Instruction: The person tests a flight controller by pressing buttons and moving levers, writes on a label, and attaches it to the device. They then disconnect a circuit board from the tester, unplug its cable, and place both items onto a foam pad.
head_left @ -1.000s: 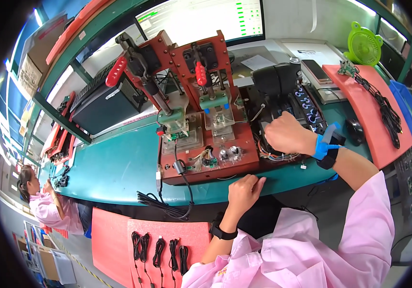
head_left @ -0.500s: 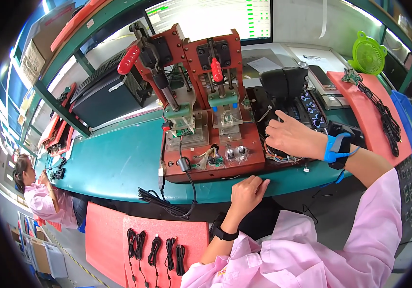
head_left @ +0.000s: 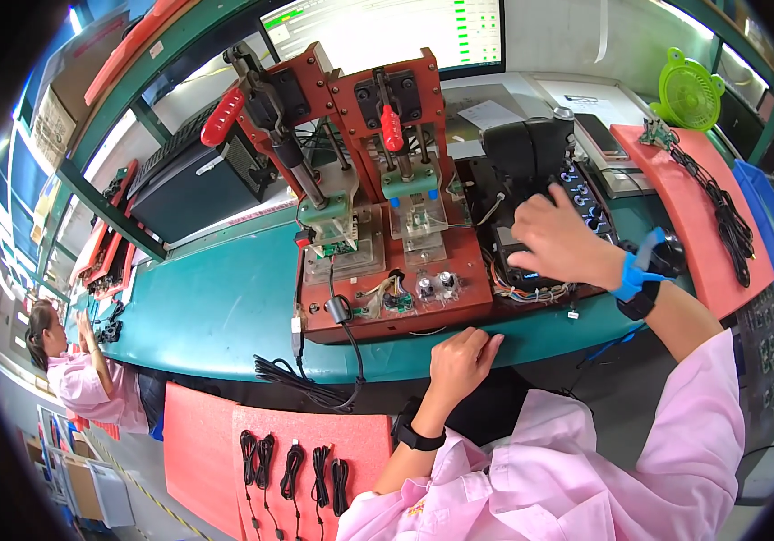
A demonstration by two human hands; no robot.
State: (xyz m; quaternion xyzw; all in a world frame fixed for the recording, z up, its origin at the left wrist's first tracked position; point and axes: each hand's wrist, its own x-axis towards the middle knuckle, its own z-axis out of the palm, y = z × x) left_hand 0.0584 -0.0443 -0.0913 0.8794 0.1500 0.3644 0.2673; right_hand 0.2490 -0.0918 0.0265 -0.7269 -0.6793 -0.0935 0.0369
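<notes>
My right hand [head_left: 560,239] hovers over a black control unit [head_left: 596,212] with a row of small lit parts, its fingers apart and nothing between them. A blue strap [head_left: 637,275] circles that wrist beside a black band. At the front edge of the bench my left hand [head_left: 461,362] rests in a loose fist, with nothing seen in it. Left of my hands stands a red test fixture [head_left: 369,302] with two red-handled toggle clamps [head_left: 392,126]. A green circuit board [head_left: 342,246] sits under the left clamp, and a black cable [head_left: 342,311] hangs from it.
Coiled black cables [head_left: 292,473] lie on a pink foam sheet [head_left: 198,442] near my lap. More cable [head_left: 721,212] lies on pink foam at the right, by a green fan [head_left: 689,95]. A monitor [head_left: 387,36] stands behind. Far left, a person [head_left: 89,379] works.
My right hand has lifted its index finger and spread its fingers wider over the control unit. My left hand stays in place; the whole view has shifted slightly.
</notes>
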